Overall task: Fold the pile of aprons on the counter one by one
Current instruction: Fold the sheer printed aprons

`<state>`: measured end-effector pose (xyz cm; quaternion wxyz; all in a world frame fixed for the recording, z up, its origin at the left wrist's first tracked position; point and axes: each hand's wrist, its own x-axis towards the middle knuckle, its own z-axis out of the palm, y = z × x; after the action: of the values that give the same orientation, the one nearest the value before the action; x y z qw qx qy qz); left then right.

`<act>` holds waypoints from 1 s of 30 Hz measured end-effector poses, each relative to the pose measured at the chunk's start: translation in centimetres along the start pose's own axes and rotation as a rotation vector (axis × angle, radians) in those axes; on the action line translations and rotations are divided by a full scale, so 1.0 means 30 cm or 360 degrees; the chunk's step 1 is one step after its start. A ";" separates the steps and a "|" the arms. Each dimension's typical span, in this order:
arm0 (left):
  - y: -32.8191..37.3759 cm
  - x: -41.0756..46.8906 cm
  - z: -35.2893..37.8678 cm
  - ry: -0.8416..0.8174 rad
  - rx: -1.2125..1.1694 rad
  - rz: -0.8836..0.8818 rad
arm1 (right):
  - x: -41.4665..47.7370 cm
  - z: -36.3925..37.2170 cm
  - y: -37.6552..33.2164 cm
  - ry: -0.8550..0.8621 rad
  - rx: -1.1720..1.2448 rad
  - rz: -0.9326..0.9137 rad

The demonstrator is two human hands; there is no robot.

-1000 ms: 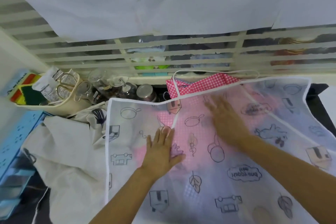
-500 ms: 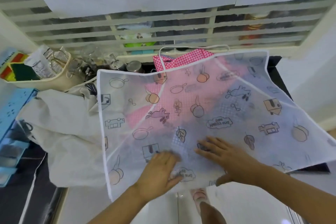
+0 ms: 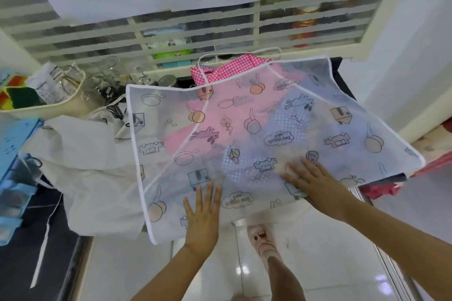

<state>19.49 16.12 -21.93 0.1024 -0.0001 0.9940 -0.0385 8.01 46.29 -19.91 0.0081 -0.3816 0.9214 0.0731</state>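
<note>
A see-through white apron [image 3: 244,134] printed with pans, leaves and houses lies spread over the pile on the counter, its near edge hanging past the counter front. My left hand [image 3: 201,212] lies flat on its near edge, fingers straight. My right hand [image 3: 310,181] presses flat on the apron to the right, fingers spread. Under it show a pink checked apron [image 3: 234,68] at the back and a blue checked one [image 3: 288,117]. A cream apron [image 3: 80,164] lies crumpled to the left.
A cream basket [image 3: 49,102] with sponges and packets stands at the back left, with glass jars [image 3: 107,80] beside it. A blue rack [image 3: 14,173] is at the far left. A slatted window [image 3: 195,29] runs behind the counter. My slippered foot [image 3: 263,242] stands on the white floor tiles.
Both hands slid from the apron's middle toward me, down to its near edge, smoothing it. In the last half second the right hand shifted right, away from the left.
</note>
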 end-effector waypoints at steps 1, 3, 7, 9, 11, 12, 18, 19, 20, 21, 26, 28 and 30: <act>-0.017 -0.020 0.005 0.0016 0.0012 -0.0016 | -0.010 -0.004 -0.007 0.0032 -0.0024 -0.0009; -0.062 -0.048 0.018 0.0080 0.0015 -0.0032 | -0.024 -0.010 -0.013 0.0083 -0.0034 -0.0003; -0.154 -0.106 -0.010 0.0048 0.0100 -0.0065 | -0.061 -0.042 -0.003 0.0025 0.0075 0.0118; -0.211 -0.128 -0.009 -0.0055 0.0151 -0.0104 | -0.086 -0.053 0.006 -0.0027 0.0024 0.0160; -0.248 -0.156 -0.021 -0.0120 0.0107 -0.0185 | -0.113 -0.052 0.006 -0.0027 -0.0014 0.0190; -0.257 -0.169 -0.053 -0.0164 0.0117 -0.0182 | -0.124 -0.060 0.002 -0.0051 -0.0013 0.0201; -0.330 -0.243 -0.174 -0.0356 0.0120 -0.0180 | -0.185 -0.100 0.005 -0.0131 -0.0035 0.0179; -0.341 -0.253 -0.193 -0.0377 0.0060 -0.0174 | -0.193 -0.104 0.009 -0.0074 -0.0086 0.0177; -0.353 -0.258 -0.221 -0.0408 -0.0003 -0.0157 | -0.196 -0.113 0.020 -0.0014 -0.0115 0.0187; -0.369 -0.257 -0.246 -0.0445 -0.0013 -0.0133 | -0.199 -0.130 0.032 -0.0002 -0.0121 0.0195; -0.466 -0.182 -0.417 -0.0614 0.0004 -0.0258 | -0.165 -0.332 0.042 -0.0301 -0.0067 0.0176; -0.501 -0.151 -0.498 -0.0770 0.0039 -0.0278 | -0.130 -0.399 0.051 -0.0746 0.0025 0.0260; -0.533 -0.127 -0.580 -0.0889 0.0066 -0.0313 | -0.067 -0.476 0.074 -0.0921 0.0158 0.0287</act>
<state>19.55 1.53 -2.94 0.3678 -0.1049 0.9215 -0.0671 8.45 47.22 -5.35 0.2824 -0.2606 0.9134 0.1340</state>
